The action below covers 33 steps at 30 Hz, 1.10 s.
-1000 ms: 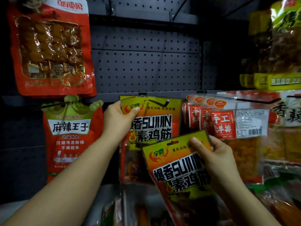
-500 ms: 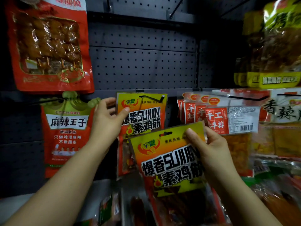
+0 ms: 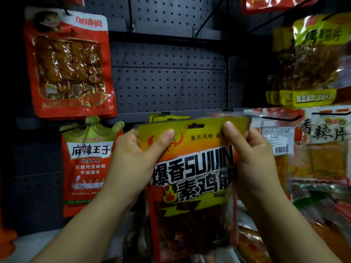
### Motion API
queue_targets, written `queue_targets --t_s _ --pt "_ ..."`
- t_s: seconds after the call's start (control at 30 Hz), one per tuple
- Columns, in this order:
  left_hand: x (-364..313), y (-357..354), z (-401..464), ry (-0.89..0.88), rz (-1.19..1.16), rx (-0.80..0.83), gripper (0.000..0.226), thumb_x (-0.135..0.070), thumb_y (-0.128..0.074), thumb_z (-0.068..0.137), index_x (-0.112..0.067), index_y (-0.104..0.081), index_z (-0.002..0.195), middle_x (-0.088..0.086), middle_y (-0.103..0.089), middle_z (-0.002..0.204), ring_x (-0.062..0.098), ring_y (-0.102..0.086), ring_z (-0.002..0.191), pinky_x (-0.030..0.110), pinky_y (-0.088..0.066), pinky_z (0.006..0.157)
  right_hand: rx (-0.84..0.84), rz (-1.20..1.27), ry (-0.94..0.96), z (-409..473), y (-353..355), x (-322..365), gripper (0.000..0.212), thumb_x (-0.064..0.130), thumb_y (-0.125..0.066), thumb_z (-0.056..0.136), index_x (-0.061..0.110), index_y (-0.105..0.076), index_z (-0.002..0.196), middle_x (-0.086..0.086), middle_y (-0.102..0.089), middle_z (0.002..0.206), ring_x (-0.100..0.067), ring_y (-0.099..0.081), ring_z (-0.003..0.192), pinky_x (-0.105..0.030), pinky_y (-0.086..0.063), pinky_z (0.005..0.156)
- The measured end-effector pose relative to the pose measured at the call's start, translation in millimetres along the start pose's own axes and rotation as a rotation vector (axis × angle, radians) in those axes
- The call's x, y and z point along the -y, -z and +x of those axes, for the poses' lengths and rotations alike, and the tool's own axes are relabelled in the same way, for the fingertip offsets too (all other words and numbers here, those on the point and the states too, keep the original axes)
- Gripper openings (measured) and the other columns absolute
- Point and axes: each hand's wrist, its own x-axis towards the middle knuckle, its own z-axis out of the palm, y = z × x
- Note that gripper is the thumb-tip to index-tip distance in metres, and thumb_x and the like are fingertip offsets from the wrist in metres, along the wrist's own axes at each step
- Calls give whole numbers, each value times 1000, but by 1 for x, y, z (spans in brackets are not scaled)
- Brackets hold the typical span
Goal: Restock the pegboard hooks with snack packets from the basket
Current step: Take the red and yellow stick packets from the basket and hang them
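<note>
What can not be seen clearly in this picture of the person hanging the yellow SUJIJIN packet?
- Head view: the hook for the yellow SUJIJIN packet is hidden behind the packet itself.
- The second yellow packet behind it shows only its top edge.
- The basket is not identifiable; the bottom edge is blurred and crowded.
- Fingers of the left hand and right hand behind the packet are hidden.
- The barcode label print is too small.

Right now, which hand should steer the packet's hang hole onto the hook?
Right, probably. The right hand pinches the yellow packet closer to its hang hole. The left hand grips the far corner, better for steadying. The hook itself is hidden behind.
</note>
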Motion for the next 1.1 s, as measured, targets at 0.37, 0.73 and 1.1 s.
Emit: queue_targets --t_s 0.37,0.73,1.1 --pt "7 -4 17 107 10 -32 16 -34 -68 74 -19 -72 77 -1 -76 80 18 -73 78 38 -59 75 -55 24 -80 15 -8 -4 10 22 -66 87 18 -70 79 -6 -74 74 -20 -71 66 -32 -60 59" --pt "62 15 20 220 176 -17 17 -20 -69 83 -19 -68 99 -6 -75 92 7 -70 88 23 -54 75 -57 -231 -123 20 7 -48 17 30 -68 84 14 -68 82 -12 -73 80 -30 -71 77 -48 -57 71" --pt "110 18 59 254 511 -185 37 -31 -68 85 6 -60 86 24 -66 84 26 -61 74 37 -45 67 -47 -500 -251 66 4 -93 26 33 -65 88 14 -61 70 -14 -71 82 -30 -68 76 -45 -55 76"
